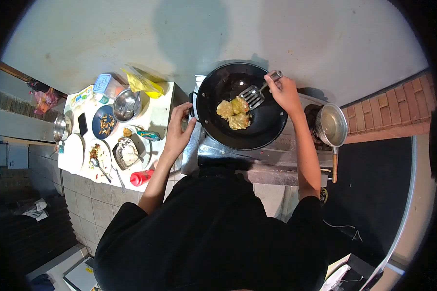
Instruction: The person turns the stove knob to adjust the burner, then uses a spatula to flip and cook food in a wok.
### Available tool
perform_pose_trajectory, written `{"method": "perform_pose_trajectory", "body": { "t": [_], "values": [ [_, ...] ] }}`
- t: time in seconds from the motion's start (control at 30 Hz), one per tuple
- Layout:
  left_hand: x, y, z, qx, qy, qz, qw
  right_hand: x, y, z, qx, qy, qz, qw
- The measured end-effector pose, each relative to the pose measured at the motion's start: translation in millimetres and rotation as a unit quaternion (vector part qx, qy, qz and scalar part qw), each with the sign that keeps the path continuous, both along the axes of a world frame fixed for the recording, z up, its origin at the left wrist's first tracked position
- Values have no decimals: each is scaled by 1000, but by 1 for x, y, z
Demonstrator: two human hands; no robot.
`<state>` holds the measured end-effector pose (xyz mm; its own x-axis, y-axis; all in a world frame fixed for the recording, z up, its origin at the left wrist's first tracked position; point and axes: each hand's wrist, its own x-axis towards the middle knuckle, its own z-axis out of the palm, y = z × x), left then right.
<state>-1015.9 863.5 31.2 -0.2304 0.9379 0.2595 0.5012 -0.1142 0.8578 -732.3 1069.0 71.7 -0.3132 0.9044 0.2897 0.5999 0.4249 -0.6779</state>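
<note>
A black wok (267, 128) sits on the stove, with several yellowish battered pieces of food (239, 121) clustered near its middle. My right hand (283, 92) is closed round the handle of a slotted metal spatula (252, 97), whose blade touches the upper right piece. At the wok's left rim, my left hand (179, 127) is beside the black side handle (193, 104), thumb and fingers apart. Its fingertips reach the handle, and whether they grip it cannot be made out.
Left of the stove, a white table (162, 104) holds a metal bowl (126, 105), a blue plate (104, 122), white plates, a phone (82, 124), a yellow packet (143, 84) and a red bottle (141, 178). A saucepan (331, 124) stands on the right burner.
</note>
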Motion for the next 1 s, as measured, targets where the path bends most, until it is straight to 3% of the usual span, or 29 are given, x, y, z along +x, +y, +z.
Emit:
{"method": "perform_pose_trajectory", "body": {
  "t": [0.17, 0.3, 0.47, 0.6, 0.83, 0.9, 1.0],
  "values": [
    [2, 0, 0, 15, 4, -5, 1000, 4, -8, 23, 47, -2, 4, 999],
    [2, 0, 1, 11, 6, 1, 1000, 4, -2, 0, 10, -13, -19, 1000],
    [2, -2, 2, -2, -3, 0, 1000, 6, 3, -18, -214, 107, -31, 970],
    [1, -1, -1, 6, 0, -1, 1000, 15, 7, -23, -228, 113, -29, 967],
    [2, -2, 0, 1, -2, 1, 1000, 29, 1, -7, -132, 63, -89, 985],
    [2, -1, -1, 7, 4, -2, 1000, 29, -4, -1, 9, 0, -99, 995],
    [2, -1, 2, 10, 14, -2, 1000, 24, -10, 11, 45, 20, -84, 995]
  ]
}}
